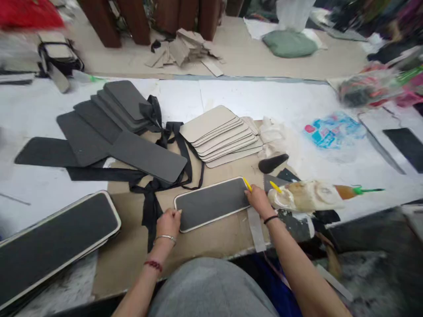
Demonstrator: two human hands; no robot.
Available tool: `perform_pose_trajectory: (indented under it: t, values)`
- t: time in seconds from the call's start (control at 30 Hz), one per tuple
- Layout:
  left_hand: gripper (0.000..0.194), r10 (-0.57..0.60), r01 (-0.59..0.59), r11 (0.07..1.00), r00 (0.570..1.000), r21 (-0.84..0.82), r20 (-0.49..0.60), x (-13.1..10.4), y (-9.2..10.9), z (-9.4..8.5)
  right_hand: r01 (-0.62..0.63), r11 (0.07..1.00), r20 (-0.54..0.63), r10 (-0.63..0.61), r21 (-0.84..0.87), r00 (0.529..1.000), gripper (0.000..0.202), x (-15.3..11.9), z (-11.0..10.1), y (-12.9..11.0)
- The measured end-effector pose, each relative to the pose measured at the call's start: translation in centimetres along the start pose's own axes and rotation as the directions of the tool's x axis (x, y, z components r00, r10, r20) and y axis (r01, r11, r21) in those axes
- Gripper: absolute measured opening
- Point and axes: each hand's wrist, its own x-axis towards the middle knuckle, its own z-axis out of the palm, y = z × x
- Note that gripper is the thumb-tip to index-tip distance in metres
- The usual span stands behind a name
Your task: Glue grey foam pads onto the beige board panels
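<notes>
The dark grey panel, edged in cream, lies on a brown sheet at the near side of the desk, between the person's 2 hands. The left grip is nearly closed, thumb and fingers pinching the panel's left end. The right grip has its fingers bent at the panel's right end, with a yellow tip jutting beside them; how tightly it is closed, and on what, I cannot tell. A 2nd yellow piece shows just right of that hand, by a smeared bottle lying on its side. Beyond the panel is a fanned stack of cream pieces; farther left, grey pieces overlap, with black strips tangled near them. At the near left lies a larger cream-edged panel, and cardboard scraps lie heaped at the back.
</notes>
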Motion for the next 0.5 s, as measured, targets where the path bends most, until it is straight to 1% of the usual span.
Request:
perform_pose_trajectory:
  t: [0.33, 0.4, 0.5]
  values:
    - [0.023, -0.002, 0.001, 0.998, 1.0, -0.064, -0.024, 0.34, -0.09, 0.22, 0.006, 1.0, -0.015, -0.006, 0.0, 1.0, 0.017, 0.19, 0.0, 0.1]
    - [0.021, -0.009, 0.005, 0.997, 0.999, -0.076, -0.046, 0.09, -0.01, 0.28, 0.014, 1.0, -0.021, -0.014, 0.0, 1.0, 0.017, -0.01, -0.05, 0.01]
    - [0.013, -0.014, 0.005, 0.996, 0.995, -0.088, -0.097, -0.51, 0.25, 0.52, -0.009, 1.0, -0.072, 0.008, -0.007, 0.997, 0.02, -0.38, -0.03, 0.01]
